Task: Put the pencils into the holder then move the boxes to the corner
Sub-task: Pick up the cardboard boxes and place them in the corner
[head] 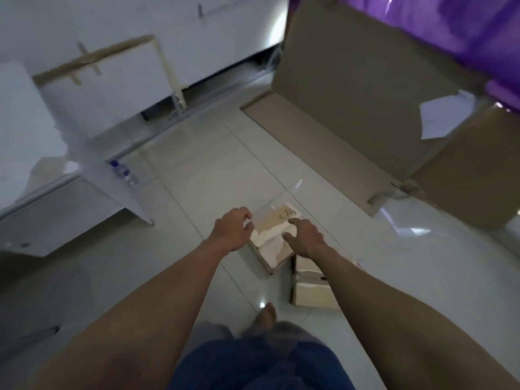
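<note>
While the whole view is soft with blur, you can still pick out the main things. At far left a white cabinet [70, 209] is cut off by the frame edge, and a clear water bottle [123, 172] with a blue cap lies beside its panel; whether it holds anything cannot be told. Your left hand [232, 231] hovers at the left edge of the upper box [274, 237], fingers curled and loosely spread; whether they touch the box cannot be told. That box lies on the tiled floor [197, 170], its top pale with a faint scribble too smeared to read; its contents are not visible. Your right hand [305, 236] is over the box's right side, fingers spread open, gripping nothing that can be made out. Your right forearm hides part of a second box [309, 294], which sits just beside the first, nearer your foot [266, 315]. To the right, a large flattened cardboard sheet [351, 108] leans up from the floor, a white paper [444, 114] on it, with purple fabric [464, 26] cut off at the top corner.
</note>
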Available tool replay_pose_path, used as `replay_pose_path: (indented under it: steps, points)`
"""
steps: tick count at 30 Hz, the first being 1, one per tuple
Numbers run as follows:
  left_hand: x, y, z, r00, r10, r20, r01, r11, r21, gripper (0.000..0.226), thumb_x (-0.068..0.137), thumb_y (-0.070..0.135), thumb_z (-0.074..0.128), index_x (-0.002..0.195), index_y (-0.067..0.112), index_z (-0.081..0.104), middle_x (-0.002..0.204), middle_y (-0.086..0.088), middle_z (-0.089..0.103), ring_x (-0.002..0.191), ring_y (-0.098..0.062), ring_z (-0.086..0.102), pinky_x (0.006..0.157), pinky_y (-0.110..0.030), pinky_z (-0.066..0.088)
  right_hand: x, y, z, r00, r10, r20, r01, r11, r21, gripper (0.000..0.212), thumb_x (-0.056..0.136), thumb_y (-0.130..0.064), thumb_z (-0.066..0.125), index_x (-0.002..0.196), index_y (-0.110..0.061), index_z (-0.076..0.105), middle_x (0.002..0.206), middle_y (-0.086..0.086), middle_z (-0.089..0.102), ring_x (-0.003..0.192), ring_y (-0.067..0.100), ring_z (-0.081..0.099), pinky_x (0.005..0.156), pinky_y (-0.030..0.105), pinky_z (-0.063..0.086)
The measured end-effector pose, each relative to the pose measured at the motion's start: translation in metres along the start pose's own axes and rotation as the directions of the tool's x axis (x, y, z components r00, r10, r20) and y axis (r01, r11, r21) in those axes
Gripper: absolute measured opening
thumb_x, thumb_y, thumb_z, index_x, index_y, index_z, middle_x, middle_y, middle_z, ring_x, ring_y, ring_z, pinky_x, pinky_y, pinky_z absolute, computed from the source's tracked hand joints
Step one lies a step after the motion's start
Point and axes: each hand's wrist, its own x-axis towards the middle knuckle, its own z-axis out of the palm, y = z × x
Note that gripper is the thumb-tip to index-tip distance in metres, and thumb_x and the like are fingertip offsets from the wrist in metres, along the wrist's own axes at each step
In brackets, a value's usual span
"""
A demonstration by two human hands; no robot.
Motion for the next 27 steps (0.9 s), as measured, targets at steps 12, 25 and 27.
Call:
replay_pose_path:
  steps: [12,25,27]
  points:
    - [0.112,0.011,0.082,0.952,0.016,0.307,0.016,0.995,-0.101,0.025,0.094,0.031,0.055,0.112,0.013,0.058,0.118,-0.004,0.06,0.108,-0.022,0.056,0.092,-0.033,0.044,0.065,0.053,0.011,0.96,0.279,0.022,-0.277,0.937,0.215,0.054,0.095,-0.038,0.054,0.145,-0.021,0.041,0.149,0.01,0.038,0.136,0.03,0.037,0.111,0.047,0.033]
    - [0.17,0.008,0.213,0.867,-0.093,0.49,0.189,0.971,-0.15,0.023,0.094,0.028,0.053,0.11,0.012,0.058,0.116,-0.007,0.063,0.102,-0.02,0.056,0.078,-0.022,0.038,0.132,0.146,0.067,0.898,0.435,0.067,-0.428,0.825,0.369,0.055,0.095,-0.036,0.056,0.145,-0.022,0.039,0.147,0.011,0.041,0.132,0.032,0.043,0.11,0.048,0.036]
    - [0.179,0.012,0.25,0.865,-0.12,0.487,0.225,0.961,-0.163,0.025,0.095,0.028,0.053,0.112,0.011,0.057,0.117,-0.008,0.062,0.103,-0.021,0.056,0.079,-0.022,0.037,0.146,0.179,0.083,0.893,0.447,0.046,-0.43,0.82,0.378,0.056,0.095,-0.036,0.056,0.146,-0.021,0.038,0.146,0.012,0.042,0.132,0.032,0.043,0.109,0.048,0.036]
